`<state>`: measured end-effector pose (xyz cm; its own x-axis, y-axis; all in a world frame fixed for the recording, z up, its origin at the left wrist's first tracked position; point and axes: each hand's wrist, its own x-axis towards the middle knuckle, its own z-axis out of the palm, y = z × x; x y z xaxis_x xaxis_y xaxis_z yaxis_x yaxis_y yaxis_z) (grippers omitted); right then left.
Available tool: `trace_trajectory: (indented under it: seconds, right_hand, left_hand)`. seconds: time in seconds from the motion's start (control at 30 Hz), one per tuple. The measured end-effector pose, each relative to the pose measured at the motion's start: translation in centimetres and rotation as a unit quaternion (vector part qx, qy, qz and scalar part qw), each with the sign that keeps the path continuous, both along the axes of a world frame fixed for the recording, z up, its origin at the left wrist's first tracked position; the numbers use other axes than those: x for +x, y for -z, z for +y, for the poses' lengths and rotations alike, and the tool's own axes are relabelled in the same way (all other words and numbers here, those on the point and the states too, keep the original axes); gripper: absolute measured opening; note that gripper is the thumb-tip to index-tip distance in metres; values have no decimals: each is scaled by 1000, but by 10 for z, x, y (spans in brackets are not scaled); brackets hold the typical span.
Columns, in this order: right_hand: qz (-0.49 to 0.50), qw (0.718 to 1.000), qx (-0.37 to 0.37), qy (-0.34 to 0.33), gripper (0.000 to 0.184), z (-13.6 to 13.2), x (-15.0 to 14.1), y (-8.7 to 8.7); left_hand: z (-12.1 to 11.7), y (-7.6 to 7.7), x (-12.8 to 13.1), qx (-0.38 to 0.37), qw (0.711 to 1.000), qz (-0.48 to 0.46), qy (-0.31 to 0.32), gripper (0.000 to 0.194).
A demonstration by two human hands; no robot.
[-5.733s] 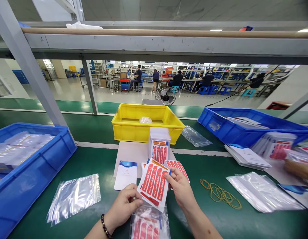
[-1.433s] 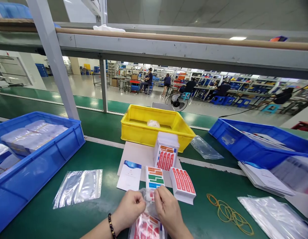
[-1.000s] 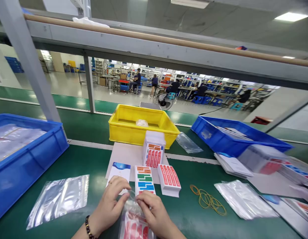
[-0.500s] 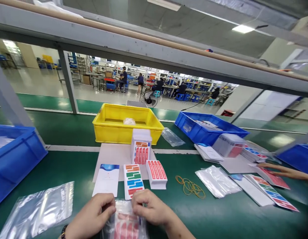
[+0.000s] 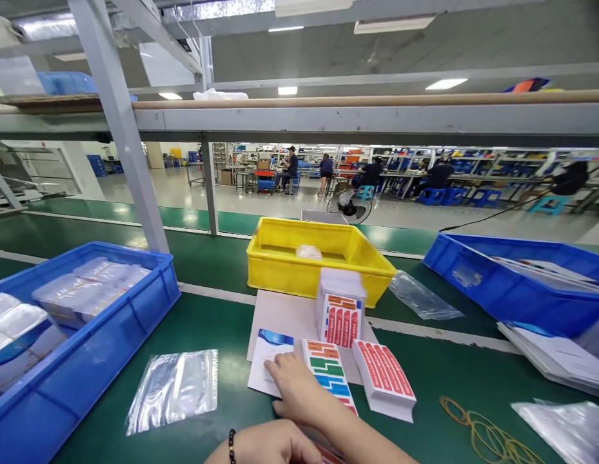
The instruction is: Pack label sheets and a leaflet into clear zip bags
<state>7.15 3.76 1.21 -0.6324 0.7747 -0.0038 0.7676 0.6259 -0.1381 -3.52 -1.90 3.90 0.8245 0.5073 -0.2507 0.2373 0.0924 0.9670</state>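
My right hand (image 5: 296, 386) reaches forward with fingers stretched out, its fingertips on the white booklet (image 5: 270, 345) with a blue wavy top. My left hand (image 5: 273, 444) is at the bottom edge, curled closed by the clear zip bag of red-printed sticker sheets, mostly hidden; only a red-printed sliver (image 5: 328, 454) shows. Right of the booklet lies a sheet of colored stickers (image 5: 323, 364), partly under my right forearm. Beside it sits a stack of red sticker sheets (image 5: 383, 374). Behind stands a taller stack of sticker cards (image 5: 342, 309).
A yellow bin (image 5: 299, 274) stands behind the stacks. Blue bins stand left (image 5: 135, 303) and right (image 5: 497, 277). Flat zip bags (image 5: 176, 390) lie left; rubber bands (image 5: 483, 428) and more clear bags (image 5: 565, 425) lie right. A metal frame post (image 5: 125, 129) rises at left.
My right hand has left the bag and moved forward onto the white booklet. My left hand stays low near the bag. The view has turned left, bringing more of the left blue bin into sight.
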Motion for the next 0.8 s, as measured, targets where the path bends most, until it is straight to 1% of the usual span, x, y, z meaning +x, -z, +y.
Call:
trace_trajectory:
  seconds: [0.03, 0.1, 0.2, 0.23, 0.3, 0.37, 0.4, 0.43, 0.47, 0.5, 0.53, 0.57, 0.6, 0.63, 0.7, 0.73, 0.77, 0.8]
  right_hand:
    - [-27, 1000, 4, -3, 45, 0, -6, 0]
    - [-45, 999, 7, -12, 34, 0, -13, -1]
    - [-34, 999, 4, -35, 17, 4, -9, -5]
    - [-27, 999, 3, -39, 15, 6, -4, -7]
    - [-14, 999, 7, -38, 20, 14, 11, -10]
    - [16, 999, 31, -19, 28, 22, 30, -13]
    - [40, 998, 52, -10, 31, 23, 41, -14]
    - [94, 992, 87, 2, 33, 22, 51, -16]
    - [147, 981, 123, -3, 34, 18, 61, -19]
    - [190, 970, 152, -16, 32, 11, 70, -23]
    - [214, 963, 163, -35, 30, 1, 78, -28]
    - [220, 961, 154, -60, 28, -10, 85, -35]
    - [214, 965, 123, -87, 26, -21, 90, -41]
    - [200, 969, 80, -116, 24, -32, 94, -48]
    - [188, 973, 9, -135, 20, -42, 102, -56]
    - [193, 973, -14, -125, 19, -41, 106, -57]
    - [206, 974, -20, -96, 20, -34, 109, -55]
    - [222, 974, -6, -37, 24, -24, 112, -51]
  left_hand:
    - [0, 0, -1, -4, 1000, -3, -2, 63]
    - [1, 1, -2, -6, 1000, -16, -9, 62]
    - [2, 7, -4, -24, 998, -47, -22, 60]
    - [2, 10, -4, -29, 997, -59, -28, 59]
    - [3, 17, -3, -34, 995, -82, -47, 56]
    - [5, 26, -1, -45, 989, -106, -88, 58]
    - [7, 31, 0, -67, 983, -122, -118, 64]
    - [10, 35, 2, -103, 974, -140, -148, 75]
    - [12, 38, 3, -148, 959, -162, -179, 87]
    - [15, 40, 5, -197, 941, -184, -207, 98]
    - [18, 42, 7, -245, 920, -203, -228, 104]
    - [20, 43, 8, -285, 902, -217, -242, 105]
    - [21, 43, 9, -314, 887, -229, -249, 99]
    - [21, 42, 11, -331, 875, -244, -254, 87]
    - [20, 39, 13, -343, 856, -283, -263, 59]
    - [18, 37, 13, -344, 847, -302, -269, 51]
    - [16, 35, 14, -344, 840, -318, -273, 47]
    - [14, 33, 14, -345, 837, -327, -272, 45]
